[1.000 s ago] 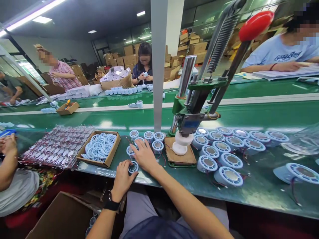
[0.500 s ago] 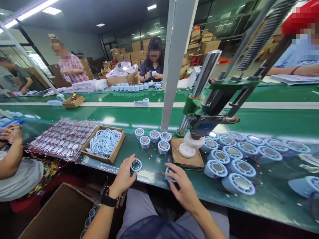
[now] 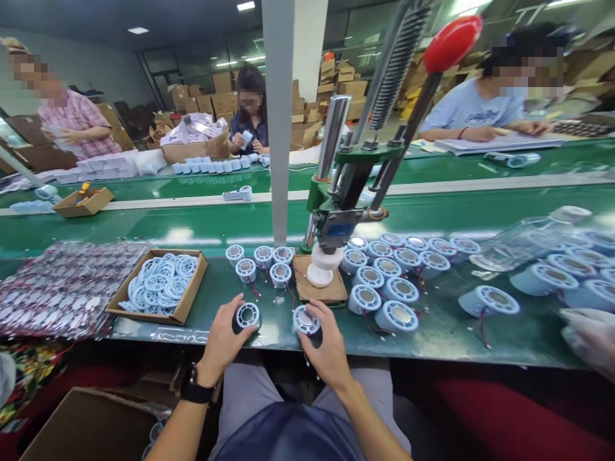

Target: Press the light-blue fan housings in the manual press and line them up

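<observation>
From the head view, the left hand (image 3: 225,333) curls around an open blue ring-topped housing (image 3: 248,314) at the near edge of the worktop (image 3: 192,330), while the right hand (image 3: 328,340) grips a grey-centred housing (image 3: 306,319) in front of the press (image 3: 328,256).

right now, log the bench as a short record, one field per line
left hand: fingers around a dark-centred housing
right hand: fingers around a grey-centred housing
beyond hands: five loose housings
press: red-knobbed lever, white pads
left side: cardboard box of light-blue rings
right side: clear bottle, lying down
</observation>
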`<action>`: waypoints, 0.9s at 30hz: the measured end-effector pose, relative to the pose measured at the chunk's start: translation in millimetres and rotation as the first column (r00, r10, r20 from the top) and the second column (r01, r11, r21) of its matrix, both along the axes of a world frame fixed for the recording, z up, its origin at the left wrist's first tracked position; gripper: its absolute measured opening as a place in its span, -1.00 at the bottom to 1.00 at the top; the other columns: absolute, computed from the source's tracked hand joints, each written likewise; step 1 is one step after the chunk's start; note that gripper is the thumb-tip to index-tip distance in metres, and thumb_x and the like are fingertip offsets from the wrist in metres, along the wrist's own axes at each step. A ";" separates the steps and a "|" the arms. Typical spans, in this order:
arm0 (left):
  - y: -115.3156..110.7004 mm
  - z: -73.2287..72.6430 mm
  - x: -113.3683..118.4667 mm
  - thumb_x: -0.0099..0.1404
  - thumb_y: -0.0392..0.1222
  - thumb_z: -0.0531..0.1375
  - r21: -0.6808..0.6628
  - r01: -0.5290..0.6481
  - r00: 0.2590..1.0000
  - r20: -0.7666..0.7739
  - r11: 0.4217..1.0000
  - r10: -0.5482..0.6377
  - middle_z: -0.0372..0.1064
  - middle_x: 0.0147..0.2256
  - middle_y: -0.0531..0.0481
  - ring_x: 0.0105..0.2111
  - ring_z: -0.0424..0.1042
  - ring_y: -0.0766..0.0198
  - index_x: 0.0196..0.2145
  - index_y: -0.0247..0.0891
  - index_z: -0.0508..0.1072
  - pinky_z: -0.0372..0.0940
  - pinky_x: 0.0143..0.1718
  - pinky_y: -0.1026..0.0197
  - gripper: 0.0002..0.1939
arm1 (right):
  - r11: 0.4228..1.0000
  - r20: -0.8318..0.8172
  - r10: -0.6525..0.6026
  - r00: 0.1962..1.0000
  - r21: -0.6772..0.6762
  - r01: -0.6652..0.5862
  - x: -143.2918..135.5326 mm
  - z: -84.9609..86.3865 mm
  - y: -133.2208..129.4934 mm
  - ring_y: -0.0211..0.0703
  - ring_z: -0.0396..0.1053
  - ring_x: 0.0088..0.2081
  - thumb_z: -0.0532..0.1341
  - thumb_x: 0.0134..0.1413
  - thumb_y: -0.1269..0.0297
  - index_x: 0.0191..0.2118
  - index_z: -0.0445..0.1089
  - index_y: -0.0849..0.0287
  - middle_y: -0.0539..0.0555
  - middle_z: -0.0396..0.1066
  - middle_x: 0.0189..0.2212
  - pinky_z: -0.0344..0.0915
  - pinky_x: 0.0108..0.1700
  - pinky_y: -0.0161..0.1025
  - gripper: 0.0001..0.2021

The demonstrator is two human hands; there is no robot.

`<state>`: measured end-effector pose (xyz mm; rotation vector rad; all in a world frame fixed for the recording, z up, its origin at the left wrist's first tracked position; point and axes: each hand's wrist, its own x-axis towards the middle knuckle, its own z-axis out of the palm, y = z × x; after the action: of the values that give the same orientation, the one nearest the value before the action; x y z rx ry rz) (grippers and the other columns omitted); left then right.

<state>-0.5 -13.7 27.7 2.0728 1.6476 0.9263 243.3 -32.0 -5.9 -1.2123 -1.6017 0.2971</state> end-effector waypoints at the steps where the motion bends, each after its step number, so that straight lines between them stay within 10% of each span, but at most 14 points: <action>1: -4.5 1.8 9.5 0.22 -0.19 0.27 -0.003 -0.020 0.998 0.053 1.000 0.020 0.42 0.00 -0.12 -0.05 0.40 0.08 0.26 -0.15 0.16 0.32 0.05 -0.04 -0.32 | 0.999 -0.012 0.031 0.999 -0.017 -0.032 -2.7 0.9 -0.2 -0.07 0.33 0.12 0.16 0.11 0.40 0.11 0.26 0.16 0.20 0.31 0.08 0.35 0.13 -0.09 -0.59; 9: -10.6 11.4 84.8 0.15 -0.31 0.30 0.016 0.094 0.989 0.116 0.995 -0.095 0.37 0.01 -0.12 0.04 0.37 0.01 0.31 -0.11 0.04 0.29 0.11 -0.08 -0.16 | 0.984 -0.112 0.117 0.987 -0.120 -0.131 -24.9 -11.9 3.9 -0.08 0.42 0.09 0.14 -0.02 0.45 0.20 0.21 0.18 0.19 0.37 0.11 0.42 0.10 -0.15 -0.42; 20: -13.4 -0.4 89.7 0.18 -0.35 0.22 -0.016 0.036 0.979 0.200 0.999 -0.032 0.32 0.09 -0.16 0.10 0.30 0.02 0.21 -0.14 0.22 0.22 0.17 -0.12 -0.36 | 0.962 -0.180 0.167 0.969 -0.183 -0.200 -26.8 -15.2 3.9 -0.10 0.41 0.10 0.14 0.04 0.45 0.34 0.07 0.13 0.16 0.37 0.11 0.40 0.12 -0.14 -0.30; 24: -14.6 -18.3 88.8 0.25 -0.22 0.16 -0.046 0.062 0.961 0.273 0.997 -0.047 0.29 0.14 -0.22 0.17 0.28 0.00 0.21 -0.20 0.23 0.22 0.20 -0.13 -0.43 | 0.955 -0.019 0.222 0.975 -0.200 -0.221 -19.5 -16.7 3.4 -0.05 0.32 0.19 0.12 0.03 0.51 0.29 0.20 0.21 0.21 0.30 0.18 0.32 0.23 -0.06 -0.37; 27: -11.6 -29.4 86.8 0.26 -0.09 0.15 -0.101 0.073 0.943 0.331 0.992 -0.036 0.33 0.15 -0.24 0.16 0.33 -0.05 0.16 -0.24 0.30 0.25 0.17 -0.14 -0.48 | 0.926 0.200 0.330 0.923 -0.257 -0.275 5.8 12.8 7.9 0.00 0.33 0.17 0.19 -0.02 0.53 0.29 0.21 0.20 0.22 0.29 0.18 0.36 0.19 -0.07 -0.32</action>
<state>86.3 -25.3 -1.7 1.7670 1.4257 1.0676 249.1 -24.0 6.9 -1.1995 -2.0172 0.5613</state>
